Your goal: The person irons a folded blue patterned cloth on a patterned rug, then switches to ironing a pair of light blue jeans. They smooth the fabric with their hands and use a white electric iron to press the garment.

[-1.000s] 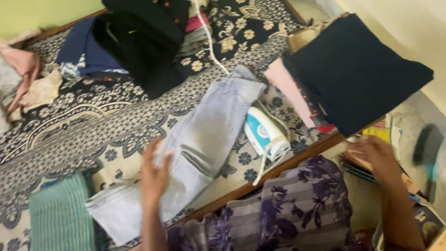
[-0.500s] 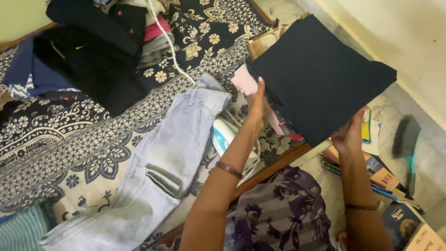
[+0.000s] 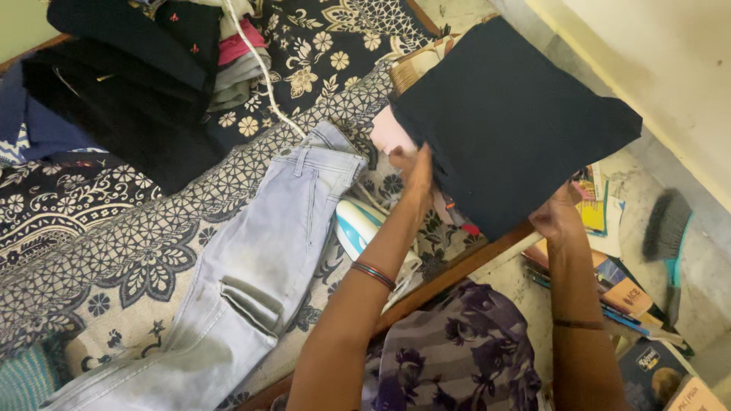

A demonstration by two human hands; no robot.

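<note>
Left hand (image 3: 415,169): pressed against the left edge of the folded black cloth (image 3: 510,122), fingers closed on it.
Right hand (image 3: 556,217): gripped the cloth's lower corner from beneath.
Black cloth: upper right of the frame, topping a stack with a pink piece (image 3: 388,133).
Jeans (image 3: 251,266): spread across the patterned bedsheet (image 3: 91,251), centre-left.
Iron (image 3: 358,228): just beside the jeans, below the left hand.

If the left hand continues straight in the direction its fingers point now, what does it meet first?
Probably the folded black cloth: the left hand already lies at its lower left edge, fingers pointing up and away. The pink cloth beneath lies close too; depth is unclear.
</note>
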